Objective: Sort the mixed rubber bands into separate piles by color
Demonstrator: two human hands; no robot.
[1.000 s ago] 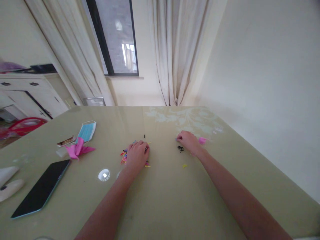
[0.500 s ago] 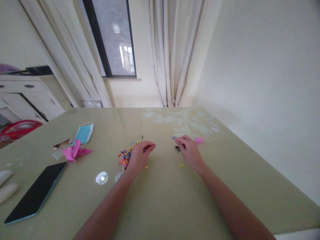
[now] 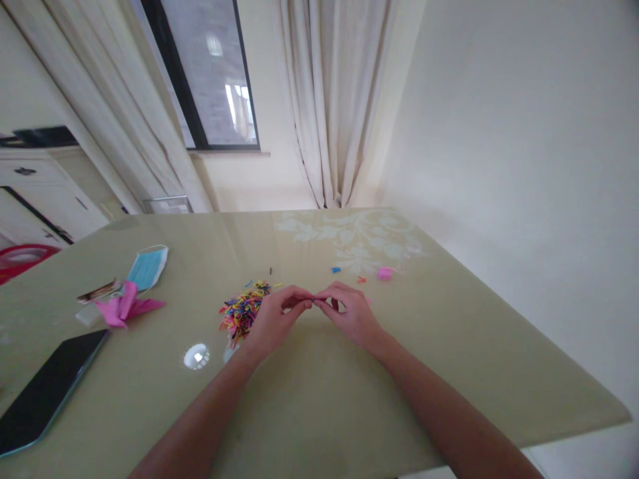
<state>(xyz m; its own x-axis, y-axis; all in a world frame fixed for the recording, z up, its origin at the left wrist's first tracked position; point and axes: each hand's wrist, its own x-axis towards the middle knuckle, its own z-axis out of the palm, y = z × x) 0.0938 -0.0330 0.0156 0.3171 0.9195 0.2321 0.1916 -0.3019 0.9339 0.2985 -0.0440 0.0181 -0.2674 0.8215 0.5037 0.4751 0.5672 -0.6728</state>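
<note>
My left hand (image 3: 277, 318) and my right hand (image 3: 355, 318) meet fingertip to fingertip above the table, each in a pinch. Between them is a tiny dark purplish piece (image 3: 313, 299), too small to make out in detail. Just left of and partly behind my left hand lies a heap of small multicoloured bits (image 3: 242, 309), like little elastic bands. Beyond my right hand are small groups sorted by colour: a blue one (image 3: 336, 269), an orange-red one (image 3: 361, 280) and a pink one (image 3: 384, 273). My right hand may hide other groups.
On the left of the glossy table (image 3: 299, 412) are a black-screened tablet (image 3: 52, 386), a pink folded paper figure (image 3: 127, 306) and a blue face mask (image 3: 148, 267). A shiny round reflection (image 3: 196, 356) shows nearer me. A wall (image 3: 524, 166) borders the table's right side.
My right hand has left the blue bits and come leftward to meet my left hand at the fingertips. The view has shifted slightly right, and the blue and orange-red groups now show.
</note>
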